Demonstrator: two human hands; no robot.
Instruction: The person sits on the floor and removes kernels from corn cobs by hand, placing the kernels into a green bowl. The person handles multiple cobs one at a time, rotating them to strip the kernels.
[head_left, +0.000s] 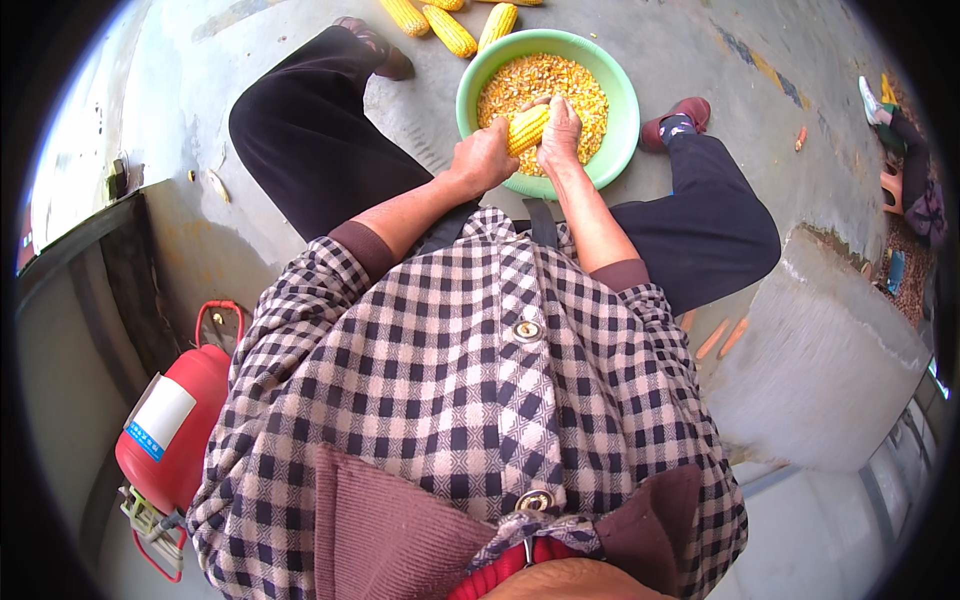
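Observation:
Both of my hands grip one yellow corn cob (528, 130) above a round green plastic basin (624, 97). My left hand (486, 154) is closed round the cob's near left end. On the right side, my right hand (561, 133) holds the other end, its thumb near the kernels. Loose yellow and whitish corn kernels (559, 75) cover the basin's bottom. Just beyond the rim, several whole corn cobs (450, 31) lie on the floor. My fingertips are partly hidden behind the cob.
My legs are spread on both sides of the basin. A red tank-like cylinder (184, 427) bearing a label is at the lower left. Cob-like reddish pieces (732, 337) lie right of my leg. Another person's leg and shoe (870, 101) show at the far right, near a stool (891, 187).

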